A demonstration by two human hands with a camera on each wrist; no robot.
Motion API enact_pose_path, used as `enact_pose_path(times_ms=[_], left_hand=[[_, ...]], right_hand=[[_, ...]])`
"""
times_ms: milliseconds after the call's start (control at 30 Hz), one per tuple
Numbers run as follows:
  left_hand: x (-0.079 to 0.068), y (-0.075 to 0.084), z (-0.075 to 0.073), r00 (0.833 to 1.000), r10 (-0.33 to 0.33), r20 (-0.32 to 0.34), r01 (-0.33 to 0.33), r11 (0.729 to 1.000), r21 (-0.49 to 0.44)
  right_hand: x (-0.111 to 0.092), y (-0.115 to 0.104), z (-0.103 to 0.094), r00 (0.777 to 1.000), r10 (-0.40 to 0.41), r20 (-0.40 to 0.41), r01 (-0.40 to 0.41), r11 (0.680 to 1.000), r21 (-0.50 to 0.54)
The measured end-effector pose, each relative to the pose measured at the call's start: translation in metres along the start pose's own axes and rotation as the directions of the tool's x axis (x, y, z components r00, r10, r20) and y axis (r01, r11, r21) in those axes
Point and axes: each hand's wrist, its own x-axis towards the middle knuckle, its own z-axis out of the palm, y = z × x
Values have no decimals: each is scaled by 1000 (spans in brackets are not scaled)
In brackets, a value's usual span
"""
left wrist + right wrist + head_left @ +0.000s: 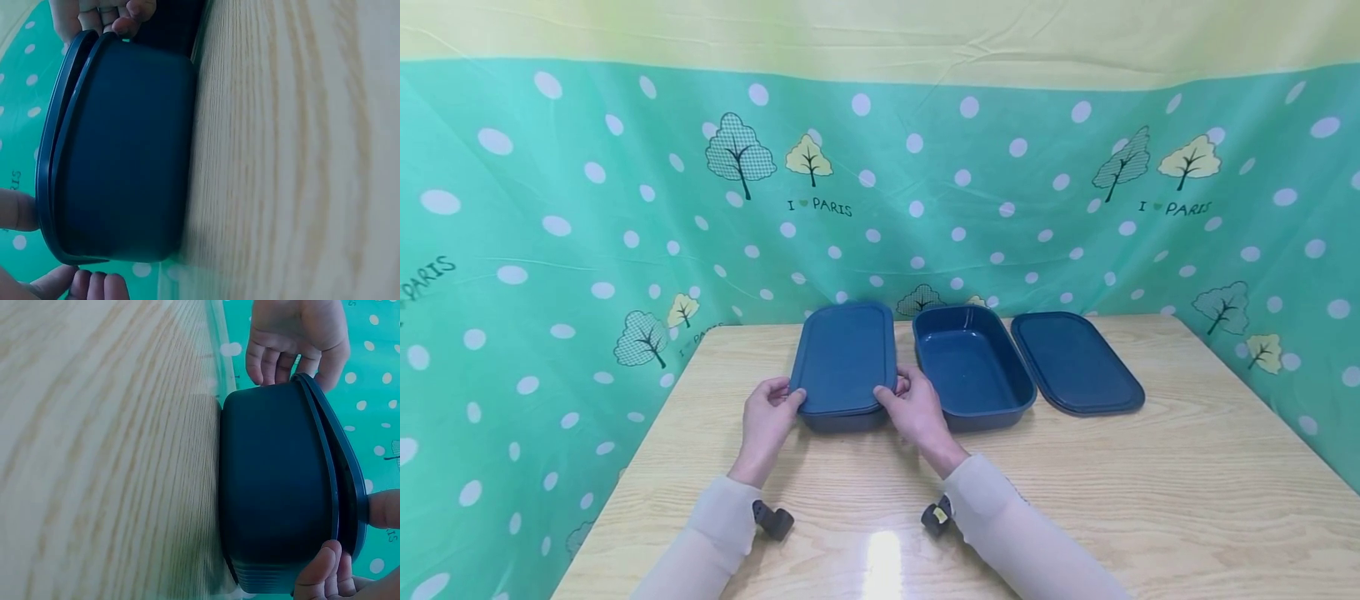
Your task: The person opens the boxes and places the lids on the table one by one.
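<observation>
A dark blue lid (846, 358) lies over a rectangular food container (846, 422) of the same colour. My left hand (767, 423) is at the lid's near left corner, thumb on top and fingers below the rim. At the near right corner my right hand (916, 410) pinches the lid, its thumb (384, 509) on the upper face and fingers under the edge. Both wrist views show a narrow gap between lid and container rim, wider on the right hand's side. The container's inside is hidden under the lid.
Just right of it stands a second blue container (973, 367), uncovered, with nothing visible inside. Another blue lid (1078, 362) lies flat beside that one. A green dotted curtain (940, 192) hangs behind the wooden table (842, 508).
</observation>
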Motion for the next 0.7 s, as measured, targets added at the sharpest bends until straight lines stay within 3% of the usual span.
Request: enact_pose_path(times_ms=[100,200,400,533,700], left_hand=[[-1,0,1,999,51,-16,-50,997,50],[-4,1,2,988,148,-33,-143,981,130],[-12,7,6,941,339,-10,-326,913,243],[-16,10,8,915,404,13,-390,873,292],[-21,13,10,868,496,22,-468,804,368]], right_hand=[[0,0,0,1000,4,-2,-4,1000,-2],[-1,-1,-1,1000,1,-4,-1,1000,-1],[0,-1,0,1000,6,-7,-6,1000,10],[0,-1,0,1000,3,-8,-3,1000,5],[0,0,0,1000,9,-4,-9,1000,12]])
